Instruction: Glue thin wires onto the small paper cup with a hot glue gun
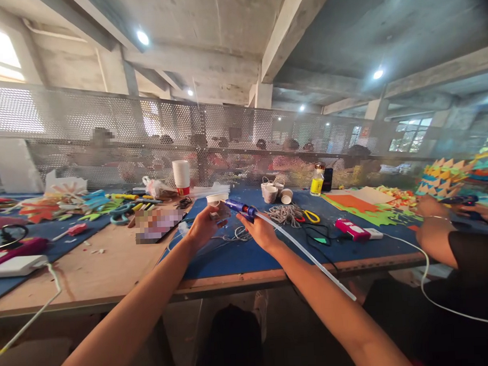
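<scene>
My left hand (207, 222) is wrapped round a white paper cup (217, 198), held above the blue mat (222, 261). In my right hand (258, 230) is a blue hot glue gun (240, 206), its nozzle pointing at the cup's side. Whether the nozzle touches the cup I cannot tell. A long translucent glue stick (306, 254) sticks out of the gun's back and runs over my right forearm. Loops of thin cord (241, 234) lie on the mat behind my hands.
Small cups (270, 193), tangled string (285, 214) and yellow-handled scissors (311, 216) lie to the right. A cup stack (181, 175) stands at the back left, a yellow bottle (317, 180) at the back right. A pink-and-white box (352, 229) sits near a co-worker's arm (436, 235).
</scene>
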Demonstrator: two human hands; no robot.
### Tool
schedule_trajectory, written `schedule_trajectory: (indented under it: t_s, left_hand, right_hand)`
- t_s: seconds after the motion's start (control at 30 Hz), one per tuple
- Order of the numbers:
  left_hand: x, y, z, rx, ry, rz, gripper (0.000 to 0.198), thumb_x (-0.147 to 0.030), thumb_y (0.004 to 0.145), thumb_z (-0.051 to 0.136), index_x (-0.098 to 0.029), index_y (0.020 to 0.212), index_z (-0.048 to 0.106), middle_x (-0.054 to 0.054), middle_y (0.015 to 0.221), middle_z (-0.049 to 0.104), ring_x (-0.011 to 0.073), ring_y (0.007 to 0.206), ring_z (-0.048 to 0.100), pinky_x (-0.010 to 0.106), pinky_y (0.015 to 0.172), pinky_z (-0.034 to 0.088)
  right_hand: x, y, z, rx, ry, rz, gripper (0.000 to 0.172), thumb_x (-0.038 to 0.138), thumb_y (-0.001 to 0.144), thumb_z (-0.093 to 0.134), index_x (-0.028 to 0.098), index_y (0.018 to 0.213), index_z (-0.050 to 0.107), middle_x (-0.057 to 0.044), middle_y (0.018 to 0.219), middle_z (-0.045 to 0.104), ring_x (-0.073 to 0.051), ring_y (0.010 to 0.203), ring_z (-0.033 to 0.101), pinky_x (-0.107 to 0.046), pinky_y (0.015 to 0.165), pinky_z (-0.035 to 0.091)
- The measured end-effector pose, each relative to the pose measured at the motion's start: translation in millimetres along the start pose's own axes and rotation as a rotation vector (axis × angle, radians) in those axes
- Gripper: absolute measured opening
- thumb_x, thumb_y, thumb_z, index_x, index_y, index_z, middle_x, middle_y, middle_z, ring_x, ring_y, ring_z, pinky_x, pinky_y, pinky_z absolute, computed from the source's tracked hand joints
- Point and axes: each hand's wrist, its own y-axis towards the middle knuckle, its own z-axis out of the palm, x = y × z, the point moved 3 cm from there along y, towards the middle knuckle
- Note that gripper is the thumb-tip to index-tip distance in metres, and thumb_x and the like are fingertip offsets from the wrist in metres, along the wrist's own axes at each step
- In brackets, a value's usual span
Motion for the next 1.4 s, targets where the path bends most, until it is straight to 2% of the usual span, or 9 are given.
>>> schedule_trajectory:
  t_s: [0.43,0.8,0.97,1.17,1.4]
  left_hand:
    - [-2.5,-3.7,2.1,-0.022,-0.01,-0.005,0.028,-0.021,0.078,0.062,-0.014,0.103,0.072,0.011,0.097,0.077,0.0258,0.091,0.07,0.036,0.078,0.053]
    - [-3.7,-4.1,3.9,0.016,-0.031,-0.016,0.029,-0.021,0.077,0.061,-0.015,0.102,0.073,0.01,0.09,0.077,0.026,0.086,0.071,0.036,0.074,0.053]
    - [-2.9,-3.3,2.6,-0.006,-0.038,-0.014,0.028,-0.021,0.076,0.062,-0.015,0.101,0.073,0.01,0.089,0.077,0.026,0.085,0.071,0.036,0.074,0.053]
    - [-3.0,-3.6,2.3,0.025,-0.044,-0.026,0.03,-0.022,0.077,0.061,-0.015,0.104,0.073,0.011,0.091,0.077,0.0258,0.086,0.071,0.036,0.074,0.053]
    - [-2.6,-2.9,1.0,0.048,-0.028,-0.007,0.032,-0.023,0.078,0.062,-0.016,0.107,0.072,0.01,0.096,0.077,0.0258,0.089,0.071,0.037,0.076,0.053]
  right_hand:
    - [-0.5,0.1,0.9,0.007,0.026,0.011,0.033,0.05,0.097,0.059,0.018,0.098,0.069,-0.004,0.066,0.071,-0.02,0.06,0.069,-0.025,0.059,0.05]
    - [-4.2,0.5,3.1,-0.003,0.023,0.016,0.035,0.052,0.097,0.057,0.019,0.096,0.069,-0.002,0.061,0.068,-0.021,0.059,0.07,-0.026,0.059,0.051]
    - [-4.7,1.2,3.3,-0.007,0.029,0.017,0.034,0.051,0.097,0.058,0.02,0.094,0.069,-0.002,0.062,0.068,-0.021,0.06,0.07,-0.026,0.058,0.05]
    - [-3.5,1.0,1.6,-0.008,0.024,0.017,0.032,0.05,0.097,0.058,0.02,0.095,0.069,-0.003,0.063,0.069,-0.021,0.061,0.071,-0.026,0.059,0.051]
    - [-3.2,0.9,1.0,0.003,0.039,0.021,0.032,0.048,0.098,0.056,0.019,0.097,0.069,0.0,0.056,0.066,-0.02,0.056,0.069,-0.026,0.058,0.051]
